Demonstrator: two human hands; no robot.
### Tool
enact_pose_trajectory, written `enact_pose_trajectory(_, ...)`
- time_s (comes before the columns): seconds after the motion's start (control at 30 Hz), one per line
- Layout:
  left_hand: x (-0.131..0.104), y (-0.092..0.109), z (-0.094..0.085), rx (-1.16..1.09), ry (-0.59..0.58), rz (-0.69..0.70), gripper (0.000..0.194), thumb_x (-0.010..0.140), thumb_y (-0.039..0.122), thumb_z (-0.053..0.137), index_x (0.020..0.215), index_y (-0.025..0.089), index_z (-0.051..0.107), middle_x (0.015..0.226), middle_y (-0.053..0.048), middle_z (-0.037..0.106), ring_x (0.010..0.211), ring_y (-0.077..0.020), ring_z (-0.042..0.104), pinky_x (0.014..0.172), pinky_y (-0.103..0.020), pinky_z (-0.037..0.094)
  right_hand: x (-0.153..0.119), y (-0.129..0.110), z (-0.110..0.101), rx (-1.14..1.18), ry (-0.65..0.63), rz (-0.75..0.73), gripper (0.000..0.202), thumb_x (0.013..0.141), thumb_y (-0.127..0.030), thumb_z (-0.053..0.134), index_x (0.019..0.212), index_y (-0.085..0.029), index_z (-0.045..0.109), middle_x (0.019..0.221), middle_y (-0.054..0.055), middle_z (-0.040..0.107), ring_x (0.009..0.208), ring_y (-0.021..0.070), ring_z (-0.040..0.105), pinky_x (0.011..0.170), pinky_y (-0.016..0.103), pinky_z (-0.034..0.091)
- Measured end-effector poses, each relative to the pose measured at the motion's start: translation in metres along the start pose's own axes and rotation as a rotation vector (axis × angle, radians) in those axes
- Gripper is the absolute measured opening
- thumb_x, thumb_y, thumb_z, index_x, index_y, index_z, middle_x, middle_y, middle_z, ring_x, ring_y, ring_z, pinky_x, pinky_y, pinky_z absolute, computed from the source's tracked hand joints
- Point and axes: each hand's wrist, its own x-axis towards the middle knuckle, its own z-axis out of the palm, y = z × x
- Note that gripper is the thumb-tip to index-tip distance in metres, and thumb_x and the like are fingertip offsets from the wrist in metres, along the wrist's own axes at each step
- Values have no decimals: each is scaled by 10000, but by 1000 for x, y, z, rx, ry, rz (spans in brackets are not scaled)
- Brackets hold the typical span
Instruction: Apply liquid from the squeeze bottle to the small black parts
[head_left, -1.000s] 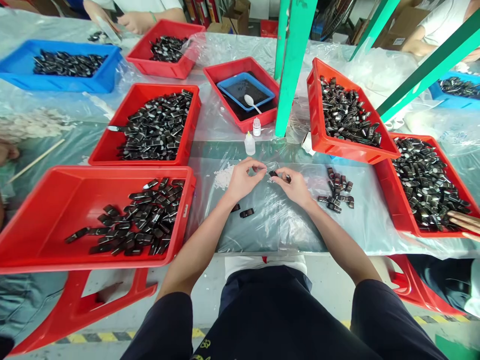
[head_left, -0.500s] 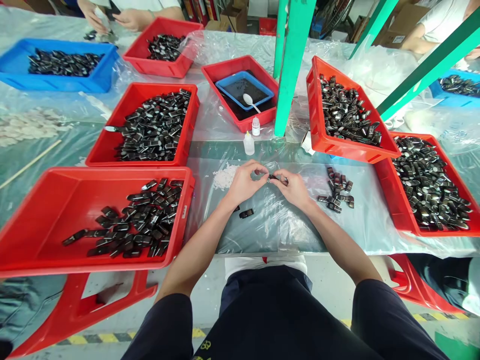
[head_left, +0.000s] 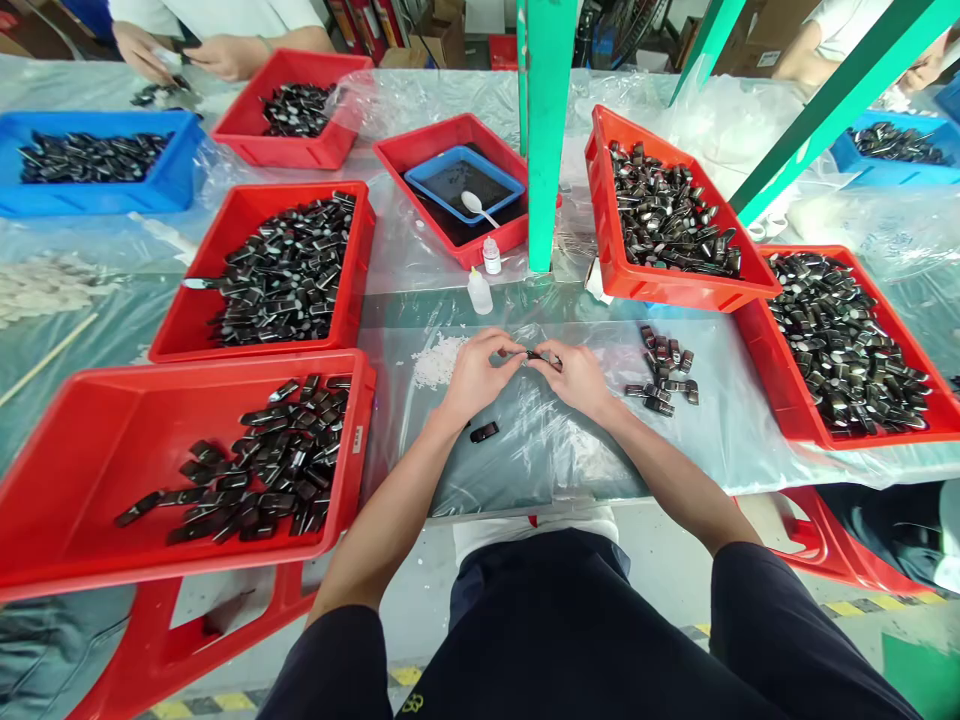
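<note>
Both hands meet over the plastic-covered table, pinching one small dark glossy part between them. My left hand closes thumb and fingers on its left end, and my right hand grips its right end; the fingers hide much of it. A similar black part lies on the table below my left wrist. Beside my left hand is a scatter of small white pieces. To the right of my right hand rests a loose group of dark brown glossy parts.
Red bins of dark parts stand left and right. Ahead are two small white bottles and a red tray holding a blue tray and a white spoon. A green post rises beside it. Other people's hands work across the table.
The whole view has shifted and tilted slightly. Both hands stay together on the small dark part, with only slight finger movement.
</note>
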Motion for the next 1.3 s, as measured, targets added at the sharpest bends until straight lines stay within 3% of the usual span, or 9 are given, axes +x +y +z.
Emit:
enact_pose_trajectory(0.23, 2, 2, 0, -95, 17, -41, 96, 895, 303, 723, 942, 227, 755, 962, -42, 774, 915, -201, 705, 762, -341, 522, 2, -8, -2, 320, -16, 39, 323, 867, -517, 753, 828, -217, 641, 586, -81, 345, 576, 113, 319, 603, 271, 272)
enact_pose_trajectory(0.4, 3, 5, 2, -292, 116, -127, 112, 876, 302, 716, 904, 217, 650, 879, -27, 760, 819, -166, 697, 639, -298, 443, -1, -23, -2, 896, -322, 350, 557, 784, -746, 771, 889, -246, 550, 613, -106, 366, 457, 67, 238, 443, 227, 159)
enact_pose_trajectory(0.5, -2, 14, 4, -246, 97, -77, 143, 896, 317, 720, 994, 228, 667, 954, -31, 780, 876, -174, 711, 691, -311, 463, -1, -28, 1, 1078, -445, 547, 623, 817, -848, 650, 890, -242, 521, 672, -55, 521, 448, 92, 425, 371, 226, 175)
enact_pose_trajectory(0.6, -5, 20, 1, -132, 107, 17, 170, 917, 325, 719, 1060, 235, 702, 1077, -43, 790, 973, -190, 702, 791, -335, 493, 0, -29, 3, 1111, -406, 569, 570, 833, -777, 690, 844, -232, 523, 644, -50, 513, 477, 114, 516, 364, 230, 243)
enact_pose_trajectory(0.73, 3, 7, -9, -34, 294, -84, 135, 979, 332, 645, 1015, 224, 718, 1006, -39, 777, 895, -181, 668, 749, -331, 476, -6, -27, 4, 926, -288, 371, 536, 825, -678, 775, 726, -237, 489, 545, -111, 311, 389, 80, 384, 410, 241, 261)
enact_pose_trajectory(0.8, 9, -4, -11, -8, 343, -148, 145, 996, 314, 611, 970, 215, 713, 949, -37, 760, 851, -182, 656, 739, -334, 475, -12, -27, 6, 705, -273, 207, 488, 894, -662, 713, 735, -234, 540, 536, -94, 365, 409, 94, 409, 460, 255, 299)
enact_pose_trajectory(0.97, 13, -22, -7, 200, 96, -52, 99, 951, 228, 644, 973, 217, 740, 1056, -68, 749, 1055, -254, 655, 987, -409, 500, -30, -31, 22, 44, -474, -213, 153, 990, -390, 707, 1068, -265, 751, 806, 9, 736, 684, 166, 631, 655, 270, 374)
enact_pose_trajectory(1.07, 10, -24, -1, 292, -60, 9, 162, 967, 245, 636, 1050, 216, 773, 1146, -97, 728, 1117, -287, 628, 1029, -439, 490, -37, -31, 34, -206, -557, -311, 180, 1026, -315, 672, 1182, -278, 754, 983, 56, 808, 788, 200, 695, 631, 280, 315)
enact_pose_trajectory(1.3, 9, -28, 11, 397, -189, 69, 228, 995, 223, 572, 1025, 236, 797, 1101, -120, 701, 1124, -321, 609, 971, -476, 487, -35, -32, 32, -218, -484, -327, 199, 1034, -320, 606, 1067, -258, 792, 802, 37, 757, 674, 168, 612, 619, 285, 262)
